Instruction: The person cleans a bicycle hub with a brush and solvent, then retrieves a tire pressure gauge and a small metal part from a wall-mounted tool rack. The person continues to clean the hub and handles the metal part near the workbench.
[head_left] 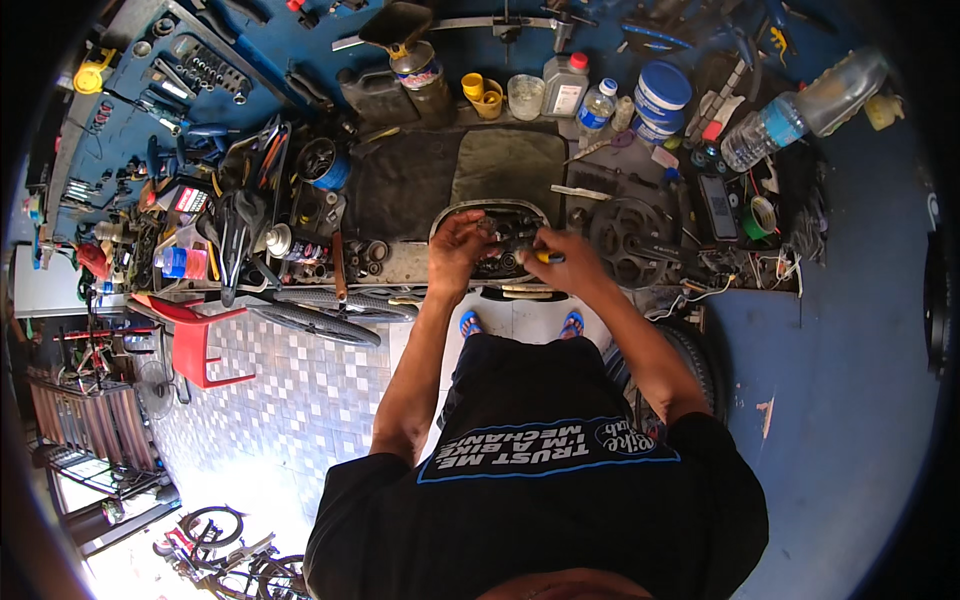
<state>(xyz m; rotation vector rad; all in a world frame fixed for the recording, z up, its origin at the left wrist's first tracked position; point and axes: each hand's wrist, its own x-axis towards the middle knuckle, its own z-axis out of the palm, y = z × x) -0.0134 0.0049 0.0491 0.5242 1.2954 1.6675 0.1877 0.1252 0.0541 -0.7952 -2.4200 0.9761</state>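
My left hand (pixel 460 250) is over a shallow, pale-rimmed tray (pixel 447 210) at the bench's front edge. Its fingers close around a small dark metal part (pixel 487 226) that I cannot make out clearly. From the right, my right hand (pixel 572 264) grips a tool with a yellow and black handle (pixel 547 257), its tip pointing toward the left hand. Several dark greasy parts (pixel 508 262) lie in the tray beneath both hands. Just right of the tray, a bicycle crankset (pixel 628 245) lies flat on the bench.
Bottles, including a grey jug (pixel 567 85), and a blue-white tub (pixel 662 92) line the back. A phone (pixel 717 208) and green tape roll (pixel 760 217) lie right. A saddle (pixel 235 235) and spray can (pixel 290 243) stand left. Below are a red chair (pixel 195 345) and tyres (pixel 320 322).
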